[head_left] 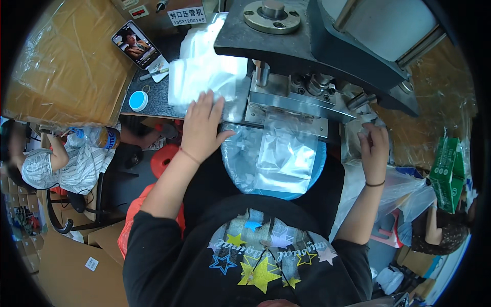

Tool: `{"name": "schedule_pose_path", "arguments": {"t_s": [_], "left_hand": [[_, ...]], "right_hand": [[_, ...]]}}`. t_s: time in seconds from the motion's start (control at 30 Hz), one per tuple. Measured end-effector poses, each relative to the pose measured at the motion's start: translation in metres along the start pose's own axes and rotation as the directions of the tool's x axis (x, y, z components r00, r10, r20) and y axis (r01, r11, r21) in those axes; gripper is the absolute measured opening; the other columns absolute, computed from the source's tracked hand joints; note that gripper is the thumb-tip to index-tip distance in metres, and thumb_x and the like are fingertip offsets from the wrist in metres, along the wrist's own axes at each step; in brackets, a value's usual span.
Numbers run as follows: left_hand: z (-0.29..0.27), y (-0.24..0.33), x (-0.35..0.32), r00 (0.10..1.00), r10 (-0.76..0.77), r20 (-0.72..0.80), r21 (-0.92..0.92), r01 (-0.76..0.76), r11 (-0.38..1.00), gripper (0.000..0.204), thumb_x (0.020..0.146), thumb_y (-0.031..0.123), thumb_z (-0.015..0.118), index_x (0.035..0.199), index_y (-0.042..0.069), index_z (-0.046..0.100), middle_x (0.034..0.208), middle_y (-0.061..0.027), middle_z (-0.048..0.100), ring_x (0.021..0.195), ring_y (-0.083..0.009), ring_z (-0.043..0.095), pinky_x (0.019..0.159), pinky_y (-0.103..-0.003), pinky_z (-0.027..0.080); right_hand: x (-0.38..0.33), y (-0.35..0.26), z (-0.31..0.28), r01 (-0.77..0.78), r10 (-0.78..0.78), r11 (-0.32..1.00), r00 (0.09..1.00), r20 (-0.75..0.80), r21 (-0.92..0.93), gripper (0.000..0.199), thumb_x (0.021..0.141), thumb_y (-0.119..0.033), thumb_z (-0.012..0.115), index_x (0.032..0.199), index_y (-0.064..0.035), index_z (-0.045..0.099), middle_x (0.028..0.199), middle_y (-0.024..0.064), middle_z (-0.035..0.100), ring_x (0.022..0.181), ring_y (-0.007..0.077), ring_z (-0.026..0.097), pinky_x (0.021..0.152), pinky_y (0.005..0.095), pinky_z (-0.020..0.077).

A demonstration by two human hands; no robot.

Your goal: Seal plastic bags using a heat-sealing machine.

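Note:
My left hand (203, 125) lies spread over the lower edge of a stack of clear plastic bags (204, 77), fingertips on the bags and thumb pointing right. A silvery-clear plastic bag (286, 161) hangs from the metal jaw (302, 105) of a press machine (271, 43), its upper end under the jaw. Neither hand touches this bag. Beyond the jaw's right end is my right hand (376, 146), fingers loosely bent and a little apart, next to some clear plastic. Nothing shows clearly in its grasp.
Below the jaw, a blue basin (318, 176) with clear plastic scraps sits at my lap. On the dark tabletop at left are a propped phone (136, 45) and a round blue-lidded jar (138, 101). Cardboard boxes (66, 61) flank the machine. Other people (61, 166) sit at both sides.

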State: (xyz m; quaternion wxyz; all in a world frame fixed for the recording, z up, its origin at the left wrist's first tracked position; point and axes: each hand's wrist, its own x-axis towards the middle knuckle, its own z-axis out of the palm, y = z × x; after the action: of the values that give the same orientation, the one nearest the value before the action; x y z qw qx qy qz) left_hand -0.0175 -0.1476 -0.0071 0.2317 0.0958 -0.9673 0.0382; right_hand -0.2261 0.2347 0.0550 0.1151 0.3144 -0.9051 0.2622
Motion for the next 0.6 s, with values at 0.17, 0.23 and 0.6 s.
{"name": "schedule_pose_path", "arguments": {"t_s": [0.17, 0.23, 0.6], "left_hand": [[-0.027, 0.026, -0.021, 0.881, -0.378, 0.285, -0.834, 0.422, 0.355, 0.02, 0.102, 0.012, 0.054, 0.103, -0.001, 0.068, 0.099, -0.0119, 0.072, 0.088, -0.0206, 0.07, 0.082, -0.033, 0.054], [-0.024, 0.037, -0.024, 0.901, -0.281, 0.331, -0.869, 0.407, 0.281, 0.014, 0.097, 0.009, 0.062, 0.097, -0.003, 0.069, 0.087, -0.0064, 0.072, 0.079, -0.0097, 0.065, 0.075, -0.025, 0.052], [-0.034, 0.118, -0.02, 0.799, 0.146, 0.583, -0.768, 0.601, -0.222, 0.02, 0.1, 0.016, 0.064, 0.101, -0.003, 0.069, 0.09, -0.0081, 0.072, 0.084, -0.0132, 0.068, 0.079, -0.027, 0.055]], "right_hand": [[-0.016, -0.052, 0.008, 0.087, -0.059, 0.92, 0.995, -0.083, 0.382, 0.009, 0.096, -0.005, 0.057, 0.104, -0.0004, 0.06, 0.093, 0.0124, 0.061, 0.076, 0.0232, 0.058, 0.071, 0.0347, 0.0484], [-0.017, -0.066, 0.018, 0.221, -0.273, 0.901, 0.958, 0.092, 0.373, 0.01, 0.096, -0.006, 0.057, 0.103, -0.0016, 0.063, 0.095, 0.011, 0.063, 0.087, 0.026, 0.062, 0.079, 0.0351, 0.0487], [0.004, -0.104, 0.017, 0.318, -0.375, 0.821, 0.926, 0.03, 0.474, 0.014, 0.087, -0.012, 0.071, 0.095, -0.0008, 0.068, 0.088, 0.0101, 0.068, 0.08, 0.0243, 0.063, 0.076, 0.0337, 0.0499]]}}
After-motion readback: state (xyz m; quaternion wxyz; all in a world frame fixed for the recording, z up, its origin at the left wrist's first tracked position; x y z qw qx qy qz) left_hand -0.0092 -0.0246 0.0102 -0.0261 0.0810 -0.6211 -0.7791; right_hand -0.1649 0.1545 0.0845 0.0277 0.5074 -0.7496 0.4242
